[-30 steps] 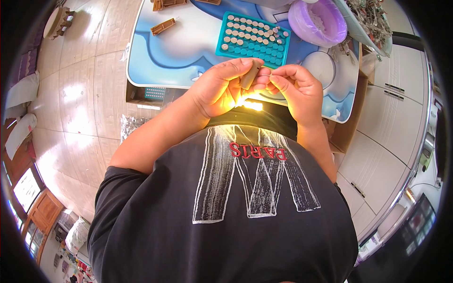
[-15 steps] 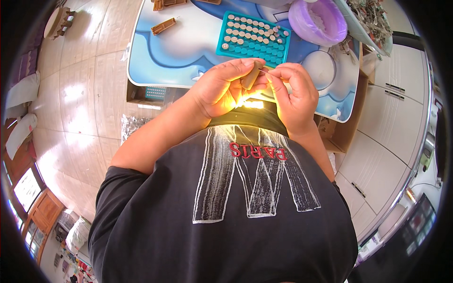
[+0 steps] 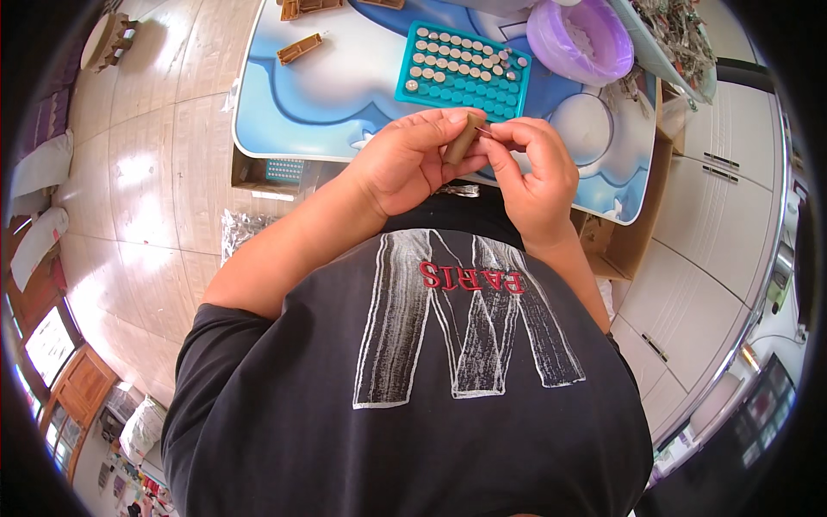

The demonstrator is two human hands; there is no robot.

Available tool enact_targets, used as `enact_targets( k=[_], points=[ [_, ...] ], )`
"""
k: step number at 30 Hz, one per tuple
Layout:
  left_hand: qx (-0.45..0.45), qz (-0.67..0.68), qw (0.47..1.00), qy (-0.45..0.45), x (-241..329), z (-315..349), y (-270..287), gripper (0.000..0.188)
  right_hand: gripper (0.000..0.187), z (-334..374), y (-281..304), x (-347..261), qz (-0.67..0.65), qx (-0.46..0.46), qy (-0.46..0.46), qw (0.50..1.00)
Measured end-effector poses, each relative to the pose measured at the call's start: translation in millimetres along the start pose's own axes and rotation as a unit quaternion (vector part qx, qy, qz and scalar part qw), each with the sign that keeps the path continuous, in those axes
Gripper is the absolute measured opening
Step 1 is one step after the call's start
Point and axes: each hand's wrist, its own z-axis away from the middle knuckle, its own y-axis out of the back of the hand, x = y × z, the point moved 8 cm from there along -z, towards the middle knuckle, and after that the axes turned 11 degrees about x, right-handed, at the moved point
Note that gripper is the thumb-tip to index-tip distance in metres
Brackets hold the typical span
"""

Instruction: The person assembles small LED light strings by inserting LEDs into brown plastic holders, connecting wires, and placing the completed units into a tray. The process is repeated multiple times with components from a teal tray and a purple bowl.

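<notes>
Between the thumb and fingers of my left hand [image 3: 398, 159] is a small brown tube-like case [image 3: 461, 145], held tilted above the near edge of the table. My right hand [image 3: 538, 168] pinches a thin wire or pin [image 3: 484, 132], its tip close to the case's upper right side. Whether the tip touches the case I cannot tell. Below my hands, against the dark clothing on my lap, shows a small silvery tangle [image 3: 459, 190], which is unlit.
Beyond my hands lies a teal tray [image 3: 401, 89] with rows of silvery discs. A purple basin [image 3: 536, 34] and a bin of wiry bundles [image 3: 676, 34] stand at the far right. A brown open case [image 3: 299, 49] rests on the blue-white table [image 3: 284, 112], with more behind it.
The bright yellow glow under my hands has gone out, and the silvery tangle there now shows. My right hand has shifted slightly; both grips stay the same.
</notes>
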Motion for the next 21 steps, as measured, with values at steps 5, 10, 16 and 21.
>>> enact_targets(
  k=[5, 10, 16, 21],
  points=[
    [0.038, -0.019, 0.999, 0.004, -1.3, 0.9, 2.0, 0.028, 0.01, 1.3, 0.1, -2.8, 0.044, -0.008, 0.058, 0.997],
    [-0.024, -0.019, 0.999, -0.016, -2.5, -2.8, 1.0, 0.036, 0.011, 1.5, -2.5, -2.3, 0.056, -0.01, 0.077, 0.995],
    [0.025, -0.03, 0.999, -0.011, -4.6, -4.3, 3.9, 0.034, 0.01, 1.1, -0.1, 3.3, 0.027, 0.009, 0.044, 0.999],
    [0.024, -0.022, 0.999, -0.01, -3.9, -3.5, 3.5, 0.034, 0.01, 2.0, 0.0, -1.8, 0.054, 0.004, 0.081, 0.995]
  ],
)
